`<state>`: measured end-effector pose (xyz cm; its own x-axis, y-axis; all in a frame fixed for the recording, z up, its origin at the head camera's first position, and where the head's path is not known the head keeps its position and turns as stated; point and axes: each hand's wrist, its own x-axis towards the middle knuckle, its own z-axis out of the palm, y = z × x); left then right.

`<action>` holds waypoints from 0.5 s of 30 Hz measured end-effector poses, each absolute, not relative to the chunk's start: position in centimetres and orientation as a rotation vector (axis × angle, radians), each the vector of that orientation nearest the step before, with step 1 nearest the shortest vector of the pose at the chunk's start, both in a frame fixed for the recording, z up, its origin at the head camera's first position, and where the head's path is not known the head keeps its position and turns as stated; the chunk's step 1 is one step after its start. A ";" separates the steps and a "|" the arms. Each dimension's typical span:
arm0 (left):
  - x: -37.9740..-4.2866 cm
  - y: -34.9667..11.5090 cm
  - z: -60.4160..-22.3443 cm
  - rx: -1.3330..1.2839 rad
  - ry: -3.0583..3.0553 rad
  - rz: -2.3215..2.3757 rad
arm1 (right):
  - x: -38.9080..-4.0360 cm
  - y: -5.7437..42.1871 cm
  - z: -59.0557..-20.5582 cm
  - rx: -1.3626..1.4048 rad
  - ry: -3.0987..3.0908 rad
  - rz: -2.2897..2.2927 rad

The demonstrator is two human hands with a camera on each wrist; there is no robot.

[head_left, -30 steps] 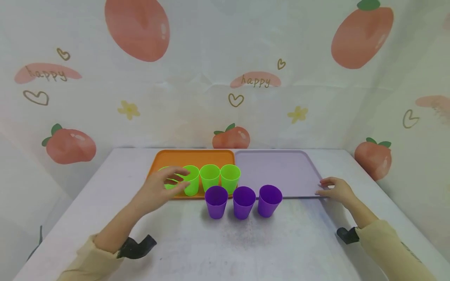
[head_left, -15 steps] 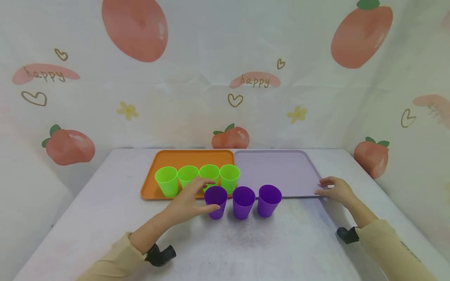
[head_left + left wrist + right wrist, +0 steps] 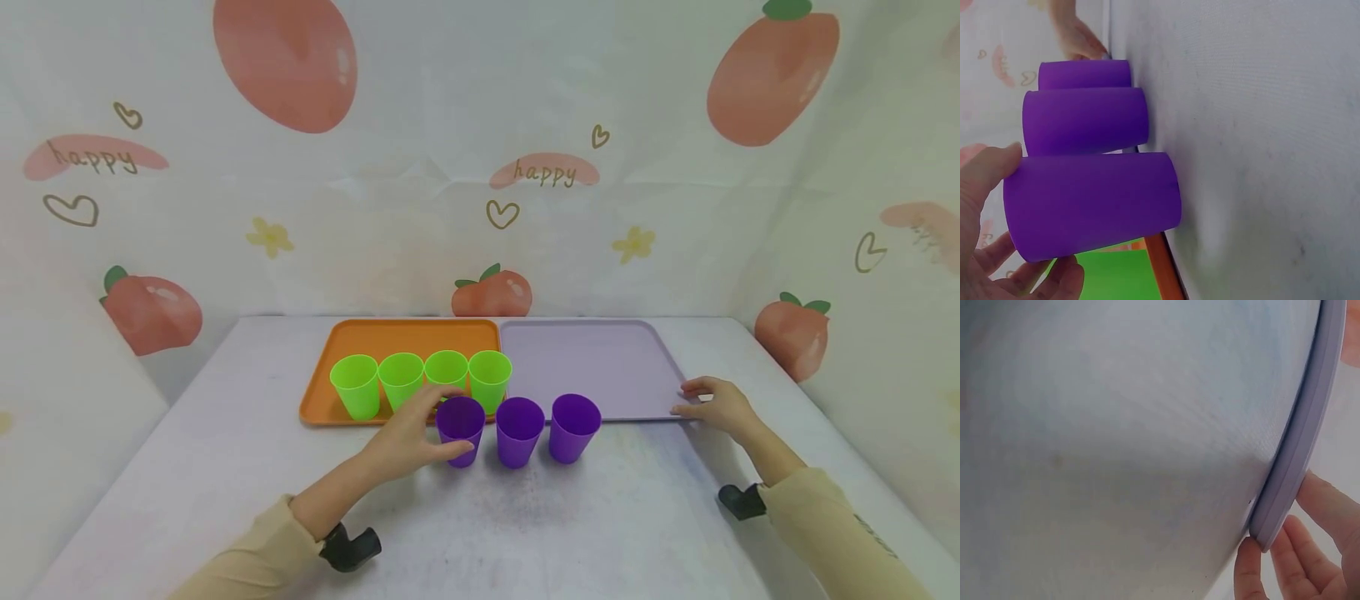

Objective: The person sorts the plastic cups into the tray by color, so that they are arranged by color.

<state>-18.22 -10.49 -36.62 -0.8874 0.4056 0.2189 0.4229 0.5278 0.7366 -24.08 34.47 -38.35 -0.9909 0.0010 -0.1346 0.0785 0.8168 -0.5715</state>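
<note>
My left hand [image 3: 405, 440] is around the leftmost purple cup [image 3: 461, 427], thumb in front and fingers behind. In the left wrist view its thumb touches this cup [image 3: 1091, 203] near the rim, and the curled fingertips meet the opposite side. Two more upright purple cups, the middle one [image 3: 519, 433] and the right one [image 3: 574, 429], stand in line beside it. At the near right corner of the lilac tray [image 3: 592, 367], my right hand [image 3: 722, 408] grips the edge. The right wrist view shows thumb and fingers on the tray rim [image 3: 1300, 434].
Behind the purple cups an orange tray [image 3: 405, 335] adjoins the lilac one on its left. Several green cups, among them the leftmost green cup [image 3: 356, 390], stand in a row along its front. A patterned cloth [image 3: 405, 192] hangs behind the white table [image 3: 540, 533].
My left hand has moved right and down from the green cups to the leftmost purple cup and closed in around it. The right hand stays at the lilac tray's corner.
</note>
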 end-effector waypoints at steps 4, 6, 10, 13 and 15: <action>-18.2 -10.5 -36.6 -0.734 -2.741 -1.321 | -24.2 34.5 -38.4 0.071 2.862 -0.913; -18.2 -10.5 -36.6 -0.741 -2.739 -1.315 | -24.2 34.5 -38.3 0.079 2.853 -0.917; -18.3 -10.5 -36.6 -0.763 -2.726 -1.315 | -24.3 34.5 -38.3 0.094 2.840 -0.916; -18.3 -10.5 -36.5 -0.763 -2.719 -1.339 | -24.3 34.5 -38.3 0.096 2.844 -0.913; -18.3 -10.5 -36.4 -0.749 -2.726 -1.361 | -24.3 34.5 -38.3 0.094 2.847 -0.909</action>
<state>-18.31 -10.47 -36.38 -0.8859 0.4135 0.2102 0.4164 0.5095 0.7530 -24.26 34.54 -38.34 -0.9866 0.0137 -0.1625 0.1054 0.8141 -0.5711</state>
